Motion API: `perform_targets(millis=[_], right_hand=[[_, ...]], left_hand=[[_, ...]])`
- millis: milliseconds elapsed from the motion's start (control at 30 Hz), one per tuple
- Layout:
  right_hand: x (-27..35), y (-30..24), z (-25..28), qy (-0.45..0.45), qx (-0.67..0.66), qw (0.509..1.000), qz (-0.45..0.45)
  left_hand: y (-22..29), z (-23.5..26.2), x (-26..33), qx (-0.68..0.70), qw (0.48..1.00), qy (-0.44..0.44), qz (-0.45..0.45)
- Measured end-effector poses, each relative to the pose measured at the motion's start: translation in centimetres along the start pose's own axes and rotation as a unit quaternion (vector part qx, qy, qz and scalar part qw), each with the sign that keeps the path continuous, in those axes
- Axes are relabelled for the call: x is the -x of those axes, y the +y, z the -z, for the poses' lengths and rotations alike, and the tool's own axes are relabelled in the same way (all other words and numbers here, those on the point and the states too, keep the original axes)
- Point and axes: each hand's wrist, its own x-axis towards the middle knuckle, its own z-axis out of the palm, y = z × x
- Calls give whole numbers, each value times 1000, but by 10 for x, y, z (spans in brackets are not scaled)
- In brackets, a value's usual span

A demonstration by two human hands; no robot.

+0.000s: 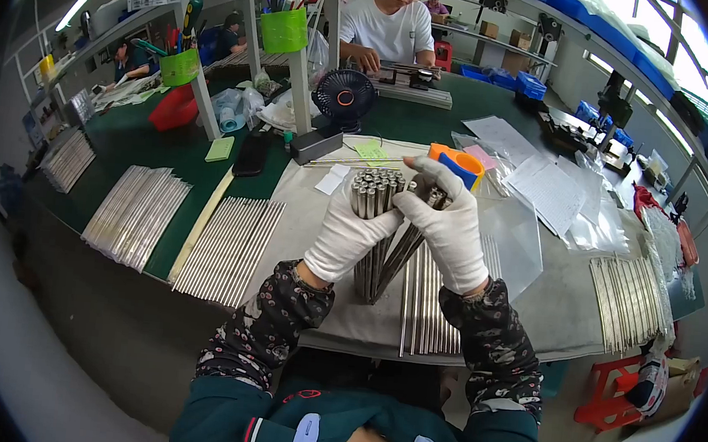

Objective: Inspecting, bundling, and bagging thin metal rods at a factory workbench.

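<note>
My left hand (pixel 346 235), in a white glove, is closed around a thick upright bundle of shiny metal rods (pixel 378 191). Their round ends point up toward me. My right hand (pixel 447 229), also gloved, is closed on a smaller group of metal rods (pixel 406 249) that leans away from the main bundle at the top. Both groups meet near their lower ends, close to the table. Beside them, a row of loose rods (pixel 425 311) lies on the grey cloth (pixel 313 306), partly hidden by my right forearm.
Left lie a row of rods (pixel 229 250) and plastic-wrapped rods (pixel 137 215); another batch (pixel 626 305) is at the right. Behind my hands are an orange-and-blue tape roll (pixel 460 165), papers (pixel 546 191) and a black fan (pixel 344 98). Across the table sits another person (pixel 388 26).
</note>
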Motion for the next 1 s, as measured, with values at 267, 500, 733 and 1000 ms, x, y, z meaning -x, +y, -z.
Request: perform_targets(millis=[267,500,733,1000], right_hand=[[2,-6,-8,59,18,997,46],[0,-9,-8,37,21,996,80],[2,-10,-6,32,18,999,20],[1,-11,-6,-1,66,995,70]], left_hand=[[-2,6,0,-38,999,-9,-33],[2,-1,-1,13,1000,-3,-24],[4,2,2,0,1000,-6,-22],[6,0,5,6,999,-19,-47]])
